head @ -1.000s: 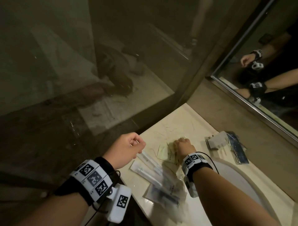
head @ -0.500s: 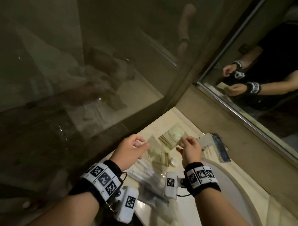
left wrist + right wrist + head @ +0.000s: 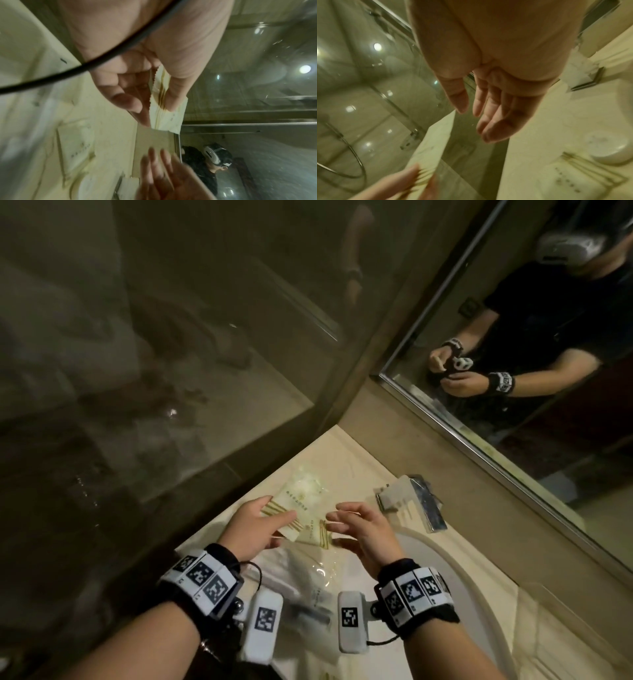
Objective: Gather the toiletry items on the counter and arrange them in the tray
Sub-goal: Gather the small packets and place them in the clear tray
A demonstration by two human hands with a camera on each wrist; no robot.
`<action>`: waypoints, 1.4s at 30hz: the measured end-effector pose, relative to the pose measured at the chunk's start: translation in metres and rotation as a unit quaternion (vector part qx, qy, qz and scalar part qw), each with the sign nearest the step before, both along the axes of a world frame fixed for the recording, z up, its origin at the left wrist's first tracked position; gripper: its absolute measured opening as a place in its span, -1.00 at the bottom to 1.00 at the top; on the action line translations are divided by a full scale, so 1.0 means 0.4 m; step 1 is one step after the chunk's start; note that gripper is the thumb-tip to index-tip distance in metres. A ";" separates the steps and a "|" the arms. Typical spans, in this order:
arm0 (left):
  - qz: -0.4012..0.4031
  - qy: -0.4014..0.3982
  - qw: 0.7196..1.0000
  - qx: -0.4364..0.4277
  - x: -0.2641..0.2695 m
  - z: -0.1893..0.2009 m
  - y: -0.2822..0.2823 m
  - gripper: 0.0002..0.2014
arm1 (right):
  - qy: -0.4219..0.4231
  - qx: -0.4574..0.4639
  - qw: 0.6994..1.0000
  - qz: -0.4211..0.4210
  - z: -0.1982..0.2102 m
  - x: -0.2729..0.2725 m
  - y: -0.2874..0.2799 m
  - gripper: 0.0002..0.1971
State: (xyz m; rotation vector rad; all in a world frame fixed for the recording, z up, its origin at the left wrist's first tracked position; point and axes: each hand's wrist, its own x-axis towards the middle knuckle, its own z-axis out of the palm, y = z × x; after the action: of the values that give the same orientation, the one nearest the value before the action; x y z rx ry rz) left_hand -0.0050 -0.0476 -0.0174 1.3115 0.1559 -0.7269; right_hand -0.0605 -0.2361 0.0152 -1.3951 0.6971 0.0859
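Cream marble surface (image 3: 346, 463) in a corner — glass shower wall left, mirror (image 3: 534, 344) right; left hand (image 3: 255, 529) pinches a gold-striped sachet (image 3: 301, 498); right hand (image 3: 363, 529) spread, holding nothing; clear-wrapped packets (image 3: 308, 580) below — tray (image 3: 421, 501) near mirror.

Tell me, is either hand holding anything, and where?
The left hand pinches a pale packet by its gold-striped end. The right hand is open and holds nothing.

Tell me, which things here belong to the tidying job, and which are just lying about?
Part of the job:
- cream packet, pinched by the left hand
- second cream packet on the counter
- clear-wrapped items near the wrists
- tray by the mirror
- right hand, holding nothing

Just there:
- mirror
- glass shower wall
- sink
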 end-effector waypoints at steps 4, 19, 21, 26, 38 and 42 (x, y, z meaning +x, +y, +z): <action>0.046 0.007 0.998 0.039 0.015 -0.041 0.071 -0.91 | 0.103 -0.273 0.955 0.057 -0.105 0.021 -0.046 -0.96; 0.079 0.007 0.997 0.021 -0.012 -0.083 0.227 -0.84 | 0.231 -0.613 0.683 0.322 -0.301 0.156 -0.014 -0.66; 0.086 0.008 0.996 0.018 -0.013 -0.086 0.234 -0.75 | 0.234 -0.623 0.670 0.330 -0.305 0.163 -0.017 -0.59; 0.075 0.002 0.997 0.026 -0.014 -0.088 0.236 -0.92 | 0.241 -0.631 0.653 0.342 -0.302 0.177 -0.014 -0.68; 0.057 -0.021 0.997 0.056 -0.021 -0.076 0.214 -0.85 | 0.216 -0.623 0.679 0.322 -0.284 0.144 0.007 -0.70; 0.068 -0.020 0.996 0.055 -0.021 -0.068 0.215 -0.82 | 0.146 -0.527 0.798 0.254 -0.237 0.124 0.009 -0.91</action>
State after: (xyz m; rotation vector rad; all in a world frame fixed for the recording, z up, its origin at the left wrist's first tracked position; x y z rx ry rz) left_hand -0.0133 0.0383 -0.0445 1.4053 0.2544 -0.5823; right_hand -0.0109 -0.2326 -0.0795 -2.6856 0.6079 0.3885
